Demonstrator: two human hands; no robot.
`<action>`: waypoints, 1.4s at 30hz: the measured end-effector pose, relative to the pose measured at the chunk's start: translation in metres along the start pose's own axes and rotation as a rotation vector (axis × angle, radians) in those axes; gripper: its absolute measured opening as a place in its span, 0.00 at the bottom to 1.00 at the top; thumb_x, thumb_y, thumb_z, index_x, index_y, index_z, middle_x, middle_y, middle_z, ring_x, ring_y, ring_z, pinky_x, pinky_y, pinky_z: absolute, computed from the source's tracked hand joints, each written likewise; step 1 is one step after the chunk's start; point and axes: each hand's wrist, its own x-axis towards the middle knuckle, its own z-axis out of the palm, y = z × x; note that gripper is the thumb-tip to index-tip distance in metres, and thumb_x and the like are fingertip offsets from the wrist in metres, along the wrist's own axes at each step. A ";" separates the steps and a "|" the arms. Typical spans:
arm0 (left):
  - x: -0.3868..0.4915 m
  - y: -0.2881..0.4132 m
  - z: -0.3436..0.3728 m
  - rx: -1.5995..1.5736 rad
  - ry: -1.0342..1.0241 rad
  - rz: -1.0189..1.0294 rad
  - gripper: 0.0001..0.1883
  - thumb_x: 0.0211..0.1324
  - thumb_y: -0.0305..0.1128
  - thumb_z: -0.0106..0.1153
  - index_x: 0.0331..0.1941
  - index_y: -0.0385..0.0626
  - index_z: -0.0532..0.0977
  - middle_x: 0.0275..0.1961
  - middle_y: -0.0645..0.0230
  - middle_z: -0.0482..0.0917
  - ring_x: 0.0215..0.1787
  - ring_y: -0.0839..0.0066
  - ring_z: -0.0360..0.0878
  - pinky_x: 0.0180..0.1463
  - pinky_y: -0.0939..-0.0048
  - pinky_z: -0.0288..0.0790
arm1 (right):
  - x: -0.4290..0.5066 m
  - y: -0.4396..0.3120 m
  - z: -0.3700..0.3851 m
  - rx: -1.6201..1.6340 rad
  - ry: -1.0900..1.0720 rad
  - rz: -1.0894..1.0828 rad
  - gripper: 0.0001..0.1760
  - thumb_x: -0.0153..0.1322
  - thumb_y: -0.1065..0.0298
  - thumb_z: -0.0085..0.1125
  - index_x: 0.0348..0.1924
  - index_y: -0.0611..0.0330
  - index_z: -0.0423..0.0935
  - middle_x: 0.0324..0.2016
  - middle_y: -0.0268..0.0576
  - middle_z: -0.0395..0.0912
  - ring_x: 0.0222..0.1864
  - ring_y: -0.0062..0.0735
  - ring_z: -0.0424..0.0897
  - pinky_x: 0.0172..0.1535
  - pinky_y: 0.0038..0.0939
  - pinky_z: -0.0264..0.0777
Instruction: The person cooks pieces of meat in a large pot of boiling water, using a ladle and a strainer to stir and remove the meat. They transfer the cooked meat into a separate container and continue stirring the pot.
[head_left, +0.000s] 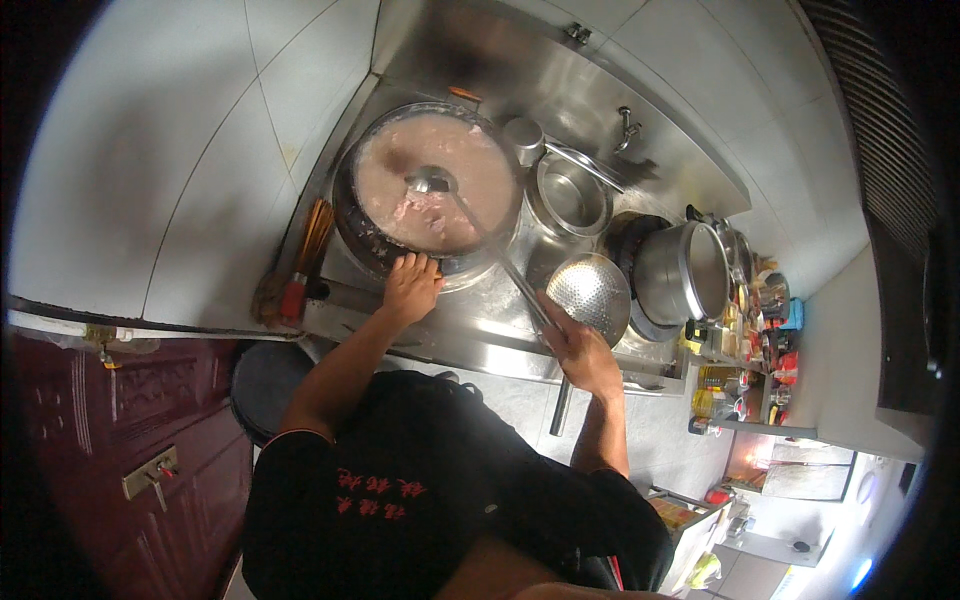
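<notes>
A large round wok (352, 217) on the steel range holds cloudy, pinkish-brown liquid (382, 165) with pale pink bits near its middle. My left hand (415, 285) rests at the wok's near rim, its fingers over what seems to be a handle, mostly hidden. In my right hand (577, 341) is the long metal handle of a ladle (431, 180), whose bowl sits at the liquid's surface. Just beyond my right hand lies a perforated metal skimmer (591, 292), its handle passing under my hand and over the range's front edge.
Behind the skimmer stand a steel pot (574, 196) and a long-handled dipper (525, 135). A tall aluminium pot (679, 274) is to the right, near bottles and jars (720, 390). A tap (628, 129) projects from the backsplash. A bamboo brush (311, 247) leans at left.
</notes>
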 end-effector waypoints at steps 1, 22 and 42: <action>0.000 0.000 0.000 -0.020 -0.031 -0.013 0.16 0.62 0.44 0.74 0.42 0.48 0.80 0.44 0.63 0.79 0.52 0.60 0.77 0.59 0.55 0.68 | -0.007 0.001 -0.004 -0.013 -0.027 0.000 0.31 0.85 0.62 0.59 0.82 0.44 0.72 0.60 0.61 0.88 0.63 0.62 0.87 0.64 0.52 0.79; 0.002 -0.002 0.003 -0.014 0.042 0.018 0.15 0.63 0.44 0.72 0.41 0.48 0.80 0.44 0.62 0.79 0.52 0.60 0.78 0.59 0.55 0.68 | 0.141 0.067 0.181 -0.394 0.069 -0.067 0.43 0.80 0.67 0.58 0.88 0.45 0.57 0.38 0.60 0.89 0.38 0.62 0.91 0.41 0.56 0.85; -0.001 -0.003 0.009 -0.042 0.038 -0.003 0.16 0.62 0.44 0.74 0.43 0.48 0.78 0.45 0.62 0.78 0.53 0.59 0.77 0.59 0.53 0.68 | 0.176 0.128 0.146 -0.215 0.090 -0.044 0.39 0.84 0.62 0.53 0.87 0.51 0.54 0.44 0.74 0.88 0.47 0.76 0.89 0.54 0.65 0.83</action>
